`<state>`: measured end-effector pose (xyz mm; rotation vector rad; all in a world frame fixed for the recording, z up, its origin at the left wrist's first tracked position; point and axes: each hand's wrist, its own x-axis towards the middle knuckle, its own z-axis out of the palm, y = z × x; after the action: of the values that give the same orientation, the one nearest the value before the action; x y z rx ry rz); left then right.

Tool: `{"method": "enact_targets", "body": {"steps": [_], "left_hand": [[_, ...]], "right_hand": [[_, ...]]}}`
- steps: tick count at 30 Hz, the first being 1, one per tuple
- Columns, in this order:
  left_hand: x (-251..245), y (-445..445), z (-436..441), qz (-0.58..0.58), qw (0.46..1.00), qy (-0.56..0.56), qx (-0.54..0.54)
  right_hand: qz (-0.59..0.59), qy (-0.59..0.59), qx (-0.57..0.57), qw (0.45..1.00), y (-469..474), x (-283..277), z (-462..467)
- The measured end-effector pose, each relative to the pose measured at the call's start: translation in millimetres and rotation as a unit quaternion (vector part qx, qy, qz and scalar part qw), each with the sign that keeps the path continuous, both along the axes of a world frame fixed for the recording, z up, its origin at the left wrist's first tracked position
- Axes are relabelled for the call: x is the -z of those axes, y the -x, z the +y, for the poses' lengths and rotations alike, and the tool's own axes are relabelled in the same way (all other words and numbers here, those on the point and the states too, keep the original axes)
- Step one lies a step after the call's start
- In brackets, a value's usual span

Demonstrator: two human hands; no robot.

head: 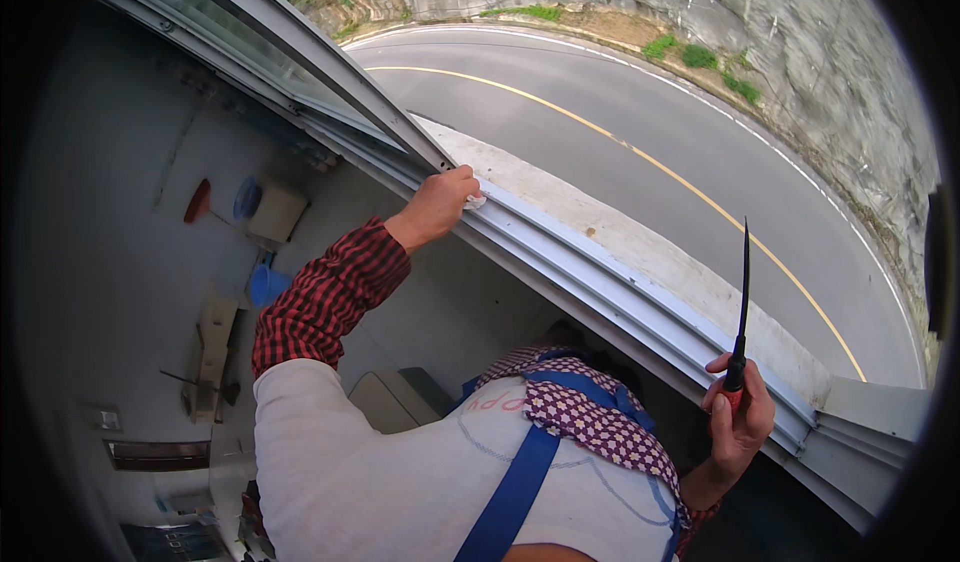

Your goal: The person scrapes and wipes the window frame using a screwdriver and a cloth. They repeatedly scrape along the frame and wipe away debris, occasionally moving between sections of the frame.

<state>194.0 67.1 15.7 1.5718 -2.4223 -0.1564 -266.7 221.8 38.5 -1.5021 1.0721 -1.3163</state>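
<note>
My left hand (444,200) is at the lower corner of the sliding window sash (375,97), its fingers closed around a crumpled white cloth or tissue (474,202) just above the aluminum window track (570,251). At the right, my right hand (739,412) holds a screwdriver-like tool by its red and black handle (733,386); the thin, dark, slightly curved shaft (745,284) points up. This hand is over the right part of the track, near the frame's side jamb (862,434).
Outside the opening lie a concrete ledge (600,232), a curved road (637,127) far below and a rock wall (810,52). Inside, a blue bucket (268,285), a red dustpan or broom head (197,201) and a beige box-like seat (390,401) stand on the floor.
</note>
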Motion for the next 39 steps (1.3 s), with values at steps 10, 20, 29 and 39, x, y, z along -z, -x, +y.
{"method": "enact_targets", "body": {"steps": [10, 20, 29, 39], "left_hand": [[9.7, 115.3, 34.6, 0.057, 0.989, 0.071, 0.114], [6.4, 313.5, 57.1, 0.066, 0.925, 0.036, 0.372], [18.0, 480.8, 66.6, 0.070, 0.792, 0.053, 0.604], [24.3, 534.1, 67.1, 0.220, 0.742, -0.039, 0.632]], "right_hand": [[-0.011, -0.001, 0.019, 1.000, 11.0, -10.3, 4.2], [0.043, 0.040, 0.050, 0.997, 60.6, -14.3, 46.5], [0.004, -0.018, 0.244, 0.970, 88.3, -6.4, 125.3], [-0.013, -0.024, 0.386, 0.922, 43.8, -30.4, 160.7]]}}
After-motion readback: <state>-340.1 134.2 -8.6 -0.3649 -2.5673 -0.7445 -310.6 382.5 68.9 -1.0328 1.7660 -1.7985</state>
